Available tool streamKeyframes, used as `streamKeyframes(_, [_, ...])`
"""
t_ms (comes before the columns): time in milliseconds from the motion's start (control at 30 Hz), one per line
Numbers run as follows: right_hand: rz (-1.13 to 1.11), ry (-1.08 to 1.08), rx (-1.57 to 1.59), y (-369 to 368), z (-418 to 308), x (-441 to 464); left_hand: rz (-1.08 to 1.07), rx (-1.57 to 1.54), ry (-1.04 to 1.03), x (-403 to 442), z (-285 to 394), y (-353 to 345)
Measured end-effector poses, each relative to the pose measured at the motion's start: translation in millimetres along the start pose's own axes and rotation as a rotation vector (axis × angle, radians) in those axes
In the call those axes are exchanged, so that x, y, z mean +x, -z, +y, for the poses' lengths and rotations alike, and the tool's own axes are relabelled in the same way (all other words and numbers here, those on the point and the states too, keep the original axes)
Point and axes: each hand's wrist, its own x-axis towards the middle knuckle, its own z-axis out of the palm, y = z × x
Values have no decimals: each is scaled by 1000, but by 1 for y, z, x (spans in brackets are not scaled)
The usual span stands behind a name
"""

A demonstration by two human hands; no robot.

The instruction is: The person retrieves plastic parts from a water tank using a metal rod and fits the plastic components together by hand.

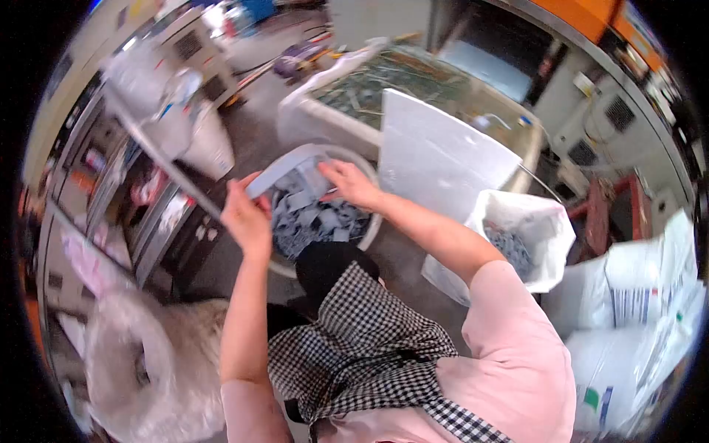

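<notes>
My left hand [245, 213] is closed round one end of a light grey plastic strip [286, 168], which slants up over a round pale tub [375, 225]. Close to the strip's other end, my right hand [348, 183] has its fingers bent together over the tub; what they hold, if anything, is too small to make out. Below both hands, many grey plastic pieces [314, 221] fill the tub, some flat and some small and broken.
An open white sack [557, 247] with grey bits inside stands at right, before a white board [436, 148] leaning on a water-filled trough [295, 111]. Metal shelving [162, 159] runs along the left. A clear plastic bag [177, 362] sits lower left; full white sacks [628, 354] lie right.
</notes>
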Motion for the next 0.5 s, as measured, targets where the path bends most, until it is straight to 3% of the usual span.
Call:
streamKeyframes(33, [-26,4,-3,12,-7,-3,-30,-276,76,5,1,-10])
streamKeyframes(167, [210,104,9,62,-68,-33,-173,-395,-5,15,1,-60])
streamKeyframes(200, [413,171,-485,87,-95,-47,-262,-148,16,15,6,-79])
streamKeyframes(233, [527,283,-431,116,-105,-48,-348,99,42,18,7,-98])
streamKeyframes(267, [638,396,-378,145,-113,-47,-423,125,-67,23,-11,-120])
streamKeyframes(300, [792,453,-548,175,-128,-55,-483,334,-278,21,-7,-148])
streamKeyframes(333, [846,557,-450,204,-135,-52,-542,402,-446,25,-21,-174])
streamKeyframes(367, [987,372,-405,230,-150,-60,-628,615,-578,26,-13,-207])
streamKeyframes(400, [1043,340,-739,292,-138,-61,-681,613,-652,24,-28,-241])
streamKeyframes(433, [1104,211,-801,331,-134,-67,-745,693,-688,19,-26,-272])
streamKeyframes(500, [1173,16,-1085,374,-124,-85,-741,771,-956,19,-44,-326])
